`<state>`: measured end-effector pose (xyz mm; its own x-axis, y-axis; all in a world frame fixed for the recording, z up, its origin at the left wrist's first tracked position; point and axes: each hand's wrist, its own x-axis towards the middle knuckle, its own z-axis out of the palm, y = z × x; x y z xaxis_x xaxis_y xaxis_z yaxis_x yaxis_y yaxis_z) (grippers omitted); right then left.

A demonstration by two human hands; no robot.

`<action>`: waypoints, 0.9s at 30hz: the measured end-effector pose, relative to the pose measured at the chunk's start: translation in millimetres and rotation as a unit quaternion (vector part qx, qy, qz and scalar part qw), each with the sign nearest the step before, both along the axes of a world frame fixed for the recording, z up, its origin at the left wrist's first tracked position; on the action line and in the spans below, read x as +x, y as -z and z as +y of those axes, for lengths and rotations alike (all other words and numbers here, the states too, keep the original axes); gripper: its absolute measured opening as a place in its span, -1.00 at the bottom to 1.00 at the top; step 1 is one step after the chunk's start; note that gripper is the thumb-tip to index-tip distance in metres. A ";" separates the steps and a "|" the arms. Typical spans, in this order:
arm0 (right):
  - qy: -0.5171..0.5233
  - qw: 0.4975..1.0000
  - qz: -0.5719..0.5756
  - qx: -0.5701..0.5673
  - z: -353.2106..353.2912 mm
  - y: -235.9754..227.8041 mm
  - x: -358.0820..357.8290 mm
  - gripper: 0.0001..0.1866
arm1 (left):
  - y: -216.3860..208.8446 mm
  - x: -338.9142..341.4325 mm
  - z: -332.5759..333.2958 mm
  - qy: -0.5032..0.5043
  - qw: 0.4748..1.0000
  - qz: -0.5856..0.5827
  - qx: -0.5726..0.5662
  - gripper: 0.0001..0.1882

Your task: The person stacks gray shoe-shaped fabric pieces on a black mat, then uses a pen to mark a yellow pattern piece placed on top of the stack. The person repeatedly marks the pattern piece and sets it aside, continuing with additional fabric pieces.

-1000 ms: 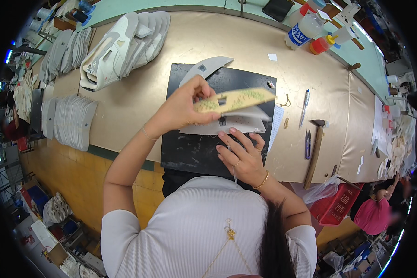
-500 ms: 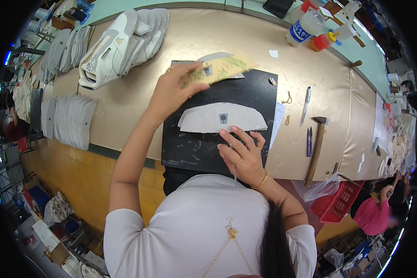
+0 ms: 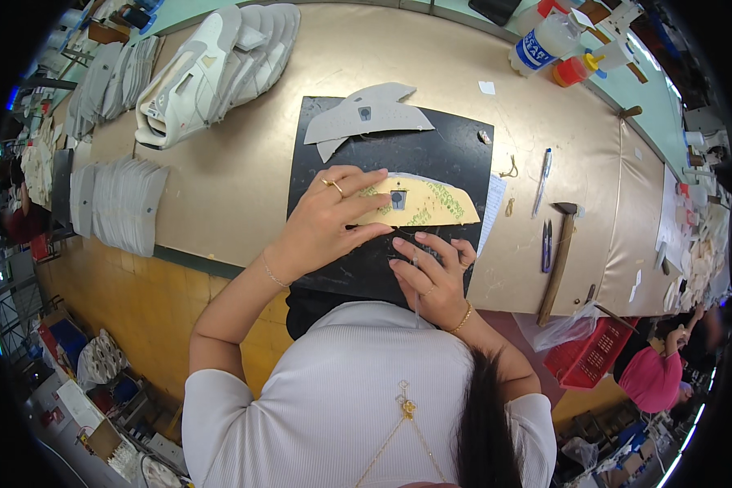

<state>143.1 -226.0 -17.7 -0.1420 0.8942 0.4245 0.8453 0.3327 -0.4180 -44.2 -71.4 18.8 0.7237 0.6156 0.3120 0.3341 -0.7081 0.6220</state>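
A yellowish shoe-shaped flat piece point(image 3: 431, 205) with a small grey square on it lies in the middle of the black mat point(image 3: 455, 150). My left hand point(image 3: 325, 224) grips its left end, fingers on top and thumb at its near edge. My right hand point(image 3: 431, 272) rests on the mat just below the piece. Its fingers are bent and apart, and I can make out nothing in them. Two grey flat pieces point(image 3: 366, 118) lie overlapped at the mat's far edge.
White shoes point(image 3: 211, 69) lie at the far left, and stacks of grey parts point(image 3: 122, 203) line the table's left edge. To the right lie a hammer point(image 3: 557, 260) and pens point(image 3: 542, 171); bottles point(image 3: 545, 41) stand at the back. Another person in pink point(image 3: 655, 378) is lower right, beside a red basket point(image 3: 586, 358).
My left hand carried a yellowish piece to the mat's far edge and came back. A yellowish piece now lies mid-mat where a grey one lay. The right hand barely moved.
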 end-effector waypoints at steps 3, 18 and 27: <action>0.005 1.000 -0.001 0.007 -1.5 -0.5 2.2 -0.75 | 1.9 -0.4 -0.8 0.001 1.000 -0.001 -0.009 -0.62; 0.032 0.976 0.215 -0.008 70.0 -53.6 24.4 -0.76 | -2.9 -0.8 -1.3 0.005 0.999 0.020 -0.024 -0.63; 0.056 0.941 0.309 -0.123 99.0 -54.6 16.1 -0.78 | -3.8 -1.7 0.0 0.016 0.999 0.005 -0.045 -0.66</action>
